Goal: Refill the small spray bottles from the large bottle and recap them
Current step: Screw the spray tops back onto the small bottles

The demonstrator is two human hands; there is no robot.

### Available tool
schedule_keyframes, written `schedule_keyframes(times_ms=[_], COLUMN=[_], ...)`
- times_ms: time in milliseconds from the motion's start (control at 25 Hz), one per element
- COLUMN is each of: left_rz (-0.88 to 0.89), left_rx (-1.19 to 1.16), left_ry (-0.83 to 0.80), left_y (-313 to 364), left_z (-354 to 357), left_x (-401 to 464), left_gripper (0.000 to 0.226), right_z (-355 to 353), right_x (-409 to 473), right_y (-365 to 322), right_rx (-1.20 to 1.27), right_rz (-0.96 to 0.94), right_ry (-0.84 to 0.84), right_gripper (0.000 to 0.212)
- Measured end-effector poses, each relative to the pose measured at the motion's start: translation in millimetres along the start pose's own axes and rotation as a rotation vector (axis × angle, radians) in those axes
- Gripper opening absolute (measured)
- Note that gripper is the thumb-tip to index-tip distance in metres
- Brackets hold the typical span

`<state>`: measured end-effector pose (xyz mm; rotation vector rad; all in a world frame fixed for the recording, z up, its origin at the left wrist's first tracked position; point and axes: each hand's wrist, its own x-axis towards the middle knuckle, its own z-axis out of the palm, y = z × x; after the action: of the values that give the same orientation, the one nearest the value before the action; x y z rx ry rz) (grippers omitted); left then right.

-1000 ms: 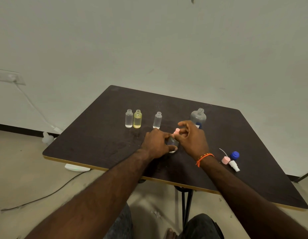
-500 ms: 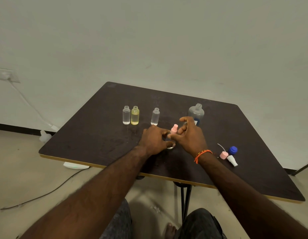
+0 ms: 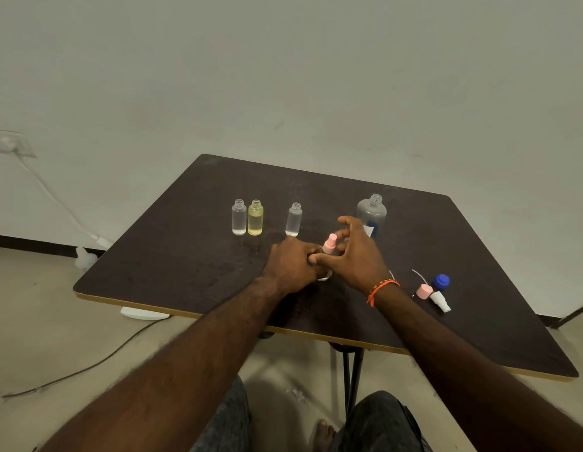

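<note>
Right at the middle of the table we hold a small spray bottle, upright on the dark top, with a pink spray cap on its neck. Our left hand is wrapped around the bottle's body, fingers curled tight, so only its pale base shows below them. Our right hand sits just beside the cap with the fingers spread and arched; the thumb reaches toward the left hand, and we think a fingertip touches the cap, though the view is too blurred to be sure. An orange band circles the right wrist.

Behind the hands stand three small open bottles: a clear bottle touching a yellow bottle, and another clear one apart to their right. The large bottle, uncapped, stands behind the right hand. To the right lie a pink cap, a blue cap and a white sprayer, close together.

A plain pale wall rises behind, and a cable trails over the beige floor.
</note>
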<state>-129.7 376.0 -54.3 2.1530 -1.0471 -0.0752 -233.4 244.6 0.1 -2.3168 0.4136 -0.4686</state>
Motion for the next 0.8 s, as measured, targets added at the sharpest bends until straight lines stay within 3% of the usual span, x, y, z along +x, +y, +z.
schedule_keyframes(times_ms=[40,120,240,320,440,520,640,800], left_rz=[-0.004,-0.031,-0.055,-0.037,-0.024,-0.050,-0.061,-0.063], left_rx=[0.000,0.018,0.033,0.045,0.027,0.020,0.038,0.038], left_ry=[0.000,-0.006,-0.027,-0.029,-0.011,-0.030,-0.039,-0.024], left_y=[0.0,2.4,3.5,3.9,3.6,5.9,5.8,4.1], left_z=[0.2,0.2,1.0,0.2,-1.5,-1.1,-0.1,0.7], left_x=[0.3,0.9,2.9,2.4,0.8,0.8,2.4,1.9], left_gripper=[0.021,0.031,0.039,0.035,0.027,0.033,0.036,0.028], right_z=[1.2,2.1,2.3,0.1,1.6,1.9,-1.0,-4.2], right_x=[-1.0,-2.1,-1.1,1.1,-3.4,-5.2,-1.7,1.1], right_y=[1.5,4.4,3.5,0.1,0.5,3.4,4.4,0.6], right_rx=[0.024,0.027,-0.044,-0.115,-0.027,0.031,-0.057,-0.066], right_rz=[-0.023,-0.098,-0.098,-0.035,-0.032,-0.094,-0.102,-0.041], right_ry=[-0.039,-0.036,0.084,0.139,0.037,-0.002,0.088,0.047], right_gripper=[0.090,0.073,0.055,0.061,0.079,0.072,0.058,0.071])
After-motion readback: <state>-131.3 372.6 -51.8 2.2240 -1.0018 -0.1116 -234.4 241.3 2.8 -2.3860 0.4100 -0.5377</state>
